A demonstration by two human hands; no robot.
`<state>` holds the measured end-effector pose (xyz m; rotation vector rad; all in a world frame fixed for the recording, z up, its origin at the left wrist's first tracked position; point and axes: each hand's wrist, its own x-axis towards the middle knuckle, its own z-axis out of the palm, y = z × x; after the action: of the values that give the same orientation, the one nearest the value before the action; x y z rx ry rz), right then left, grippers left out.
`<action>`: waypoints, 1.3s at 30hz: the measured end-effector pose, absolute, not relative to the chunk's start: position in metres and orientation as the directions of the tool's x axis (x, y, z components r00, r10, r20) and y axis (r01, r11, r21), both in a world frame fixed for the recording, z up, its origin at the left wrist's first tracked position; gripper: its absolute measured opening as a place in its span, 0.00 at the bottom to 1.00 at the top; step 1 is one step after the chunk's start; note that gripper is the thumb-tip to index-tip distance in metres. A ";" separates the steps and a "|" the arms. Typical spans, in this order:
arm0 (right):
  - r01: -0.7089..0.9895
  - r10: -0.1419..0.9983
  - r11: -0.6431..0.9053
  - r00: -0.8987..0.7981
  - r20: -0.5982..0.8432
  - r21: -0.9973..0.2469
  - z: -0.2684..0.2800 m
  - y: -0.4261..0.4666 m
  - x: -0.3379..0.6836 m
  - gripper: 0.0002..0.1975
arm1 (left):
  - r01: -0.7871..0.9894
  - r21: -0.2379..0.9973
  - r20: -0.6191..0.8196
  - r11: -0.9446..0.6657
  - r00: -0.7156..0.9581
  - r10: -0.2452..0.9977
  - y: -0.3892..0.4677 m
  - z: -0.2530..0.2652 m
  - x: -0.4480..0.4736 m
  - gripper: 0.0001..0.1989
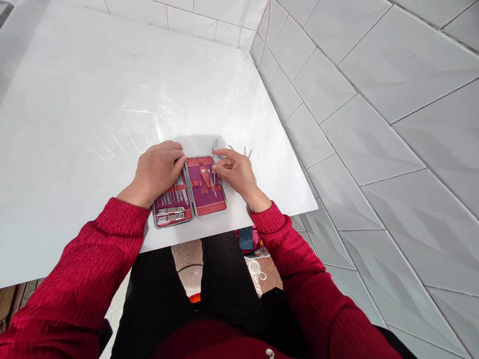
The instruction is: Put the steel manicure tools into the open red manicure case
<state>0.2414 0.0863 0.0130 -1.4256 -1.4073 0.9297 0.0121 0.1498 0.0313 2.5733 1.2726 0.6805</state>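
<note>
A manicure case (pixel 211 210) lies unfolded on the white tabletop, with a purple and red lining. Its left half holds nail clippers (pixel 170 214) and several slim metal tools (pixel 175 197) under a red band. My left hand (pixel 159 164) is curled over the far part of that half, thumb by the hinge, gripping the case. Over the right half, my right hand (pixel 237 172) pinches a thin metal manicure tool (pixel 214 174) upright between thumb and fingers. Beside it, a red strap with a snap (pixel 204 174) and a small pointed tool (pixel 215 192) sit in the lining.
More metal tools (pixel 249 153) lie beyond my right hand, partly hidden by it. The white tabletop (pixel 75 124) meets a grey tiled wall (pixel 366 134) on the right. Its near edge is just in front of my legs (pixel 228 279). Below, a pink and blue item (pixel 247 239) shows.
</note>
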 end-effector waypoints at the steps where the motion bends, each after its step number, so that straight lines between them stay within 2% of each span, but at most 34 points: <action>1: 0.318 0.994 0.056 0.070 0.083 -0.946 0.013 0.086 0.241 0.18 | 0.702 0.361 0.316 -0.614 0.527 0.789 0.150 0.032 0.012 0.18; 12: 0.402 0.994 -0.004 0.098 0.039 -0.916 0.020 0.084 0.239 0.18 | 0.681 0.348 0.358 -0.645 0.539 0.762 0.150 0.030 0.011 0.18; 19: 0.453 0.996 0.012 0.078 0.053 -0.892 0.028 0.078 0.235 0.17 | 0.687 0.365 0.337 -0.628 0.531 0.777 0.149 0.032 0.011 0.17; 27: 0.708 0.981 0.051 0.097 0.169 -0.705 0.037 0.073 0.224 0.13 | 0.688 0.348 0.342 -0.637 0.539 0.770 0.149 0.032 0.011 0.18; 32: 0.804 0.984 0.038 0.075 0.164 -0.593 0.039 0.074 0.219 0.12 | 0.679 0.356 0.349 -0.642 0.541 0.765 0.149 0.032 0.011 0.18; 39: 0.926 0.988 0.031 0.029 0.154 -0.376 0.045 0.075 0.213 0.11 | 0.674 0.358 0.354 -0.646 0.542 0.762 0.150 0.032 0.011 0.18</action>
<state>0.2127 0.0746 0.0453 -1.9412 -1.9436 0.2261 0.0113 0.1496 0.0316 2.5979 1.2216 0.7287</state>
